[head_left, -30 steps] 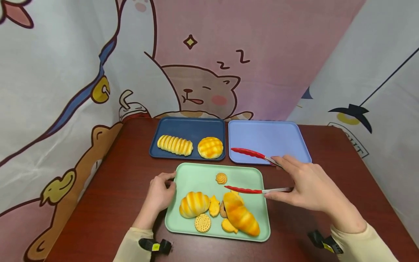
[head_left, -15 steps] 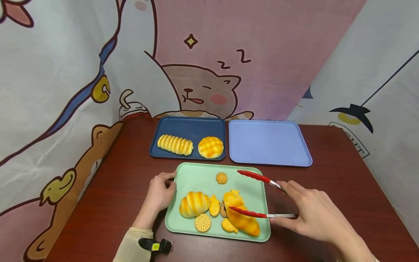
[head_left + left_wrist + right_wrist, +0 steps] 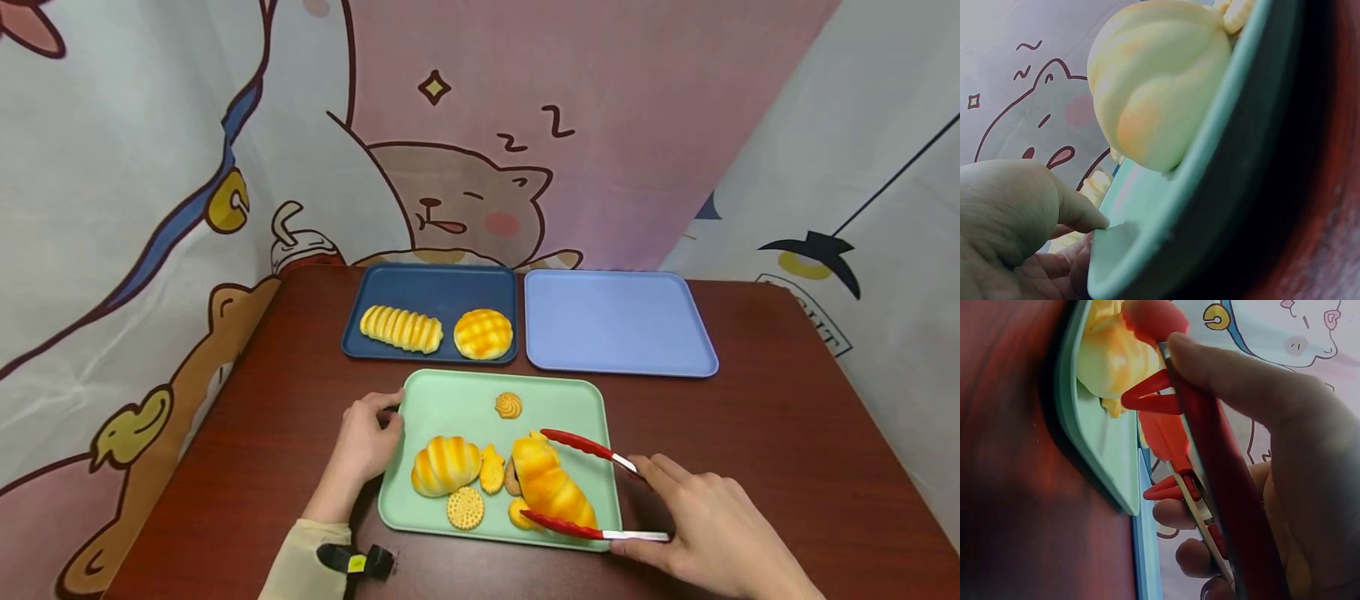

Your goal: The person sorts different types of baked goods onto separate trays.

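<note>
My left hand [image 3: 369, 442] pinches the left rim of a light green tray [image 3: 446, 404], thumb on the edge. My right hand [image 3: 708, 533] grips red-tipped tongs [image 3: 581, 444], seen close up in the right wrist view. The tongs' arms are spread: one tip lies by the upper end of a croissant-shaped bread [image 3: 551, 482], the other overlaps its lower end and a small yellow biscuit [image 3: 519, 512]. A striped roll [image 3: 445, 467] sits on the tray's left side, beside a pineapple-shaped biscuit [image 3: 492, 469] and a round dotted biscuit [image 3: 466, 508]. A swirl cookie [image 3: 508, 406] lies farther back.
Behind the green tray stands a dark blue tray [image 3: 412, 287] with a long ridged bread [image 3: 401, 328] and a round checkered bun [image 3: 483, 335]. A light blue tray [image 3: 615, 321] is to its right. A cartoon-printed cloth [image 3: 637, 125] hangs behind the brown table [image 3: 765, 400].
My right hand has brought the spread tongs from over the light blue tray's front edge toward me, down around the croissant-shaped bread. The left hand has stayed on the green tray's rim.
</note>
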`<state>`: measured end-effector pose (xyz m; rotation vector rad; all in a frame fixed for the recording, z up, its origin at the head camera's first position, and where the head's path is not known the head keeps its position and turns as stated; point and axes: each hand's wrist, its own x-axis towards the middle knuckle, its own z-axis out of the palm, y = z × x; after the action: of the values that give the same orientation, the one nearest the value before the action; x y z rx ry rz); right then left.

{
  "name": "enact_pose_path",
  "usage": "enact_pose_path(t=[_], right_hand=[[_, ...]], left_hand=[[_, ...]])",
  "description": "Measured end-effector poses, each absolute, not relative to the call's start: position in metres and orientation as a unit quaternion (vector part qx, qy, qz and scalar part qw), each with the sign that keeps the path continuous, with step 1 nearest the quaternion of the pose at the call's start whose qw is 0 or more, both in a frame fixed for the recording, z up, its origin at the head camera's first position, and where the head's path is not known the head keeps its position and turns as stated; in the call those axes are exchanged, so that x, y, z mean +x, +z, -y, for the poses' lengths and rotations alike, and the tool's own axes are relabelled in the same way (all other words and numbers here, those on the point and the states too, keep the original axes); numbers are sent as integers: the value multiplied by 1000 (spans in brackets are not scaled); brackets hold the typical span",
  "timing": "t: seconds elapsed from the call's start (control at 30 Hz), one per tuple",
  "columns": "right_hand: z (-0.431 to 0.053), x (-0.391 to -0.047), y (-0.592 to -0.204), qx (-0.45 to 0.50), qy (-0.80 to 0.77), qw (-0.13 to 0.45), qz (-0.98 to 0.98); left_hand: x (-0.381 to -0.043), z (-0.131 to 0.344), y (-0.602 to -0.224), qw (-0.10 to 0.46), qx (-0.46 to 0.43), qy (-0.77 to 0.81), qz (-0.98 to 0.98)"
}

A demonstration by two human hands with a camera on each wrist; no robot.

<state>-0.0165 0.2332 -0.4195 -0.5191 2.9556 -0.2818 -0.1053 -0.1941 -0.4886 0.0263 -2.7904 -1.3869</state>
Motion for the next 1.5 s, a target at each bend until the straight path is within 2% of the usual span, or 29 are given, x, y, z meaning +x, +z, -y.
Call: enact_pose_path(t=[0.23, 0.5, 0.7, 0.87, 0.97, 1.23, 1.5], right_hand=[[-232, -12, -427, -158, -87, 108, -978], [-237, -13, -427, -177, -80, 111, -975], [-243, -12, -424, -205, -95, 60, -972], [-248, -12, -421, -239, -113, -32, -964], [-251, -17, -416, -249, -97, -62, -962], [-257, -39, -397, -273, -99, -104, -951], [-260, -63, -380, -290, -85, -118, -946]], left_hand=[[-105, 195, -488, 14, 9, -446, 895], [-106, 195, -488, 16, 7, -447, 895], [-106, 194, -489, 17, 6, -447, 894], [-105, 195, -489, 18, 6, -447, 894], [-105, 195, -489, 18, 6, -448, 894], [-109, 196, -483, 5, 10, -445, 895], [-105, 197, -488, -4, 15, -439, 898]])
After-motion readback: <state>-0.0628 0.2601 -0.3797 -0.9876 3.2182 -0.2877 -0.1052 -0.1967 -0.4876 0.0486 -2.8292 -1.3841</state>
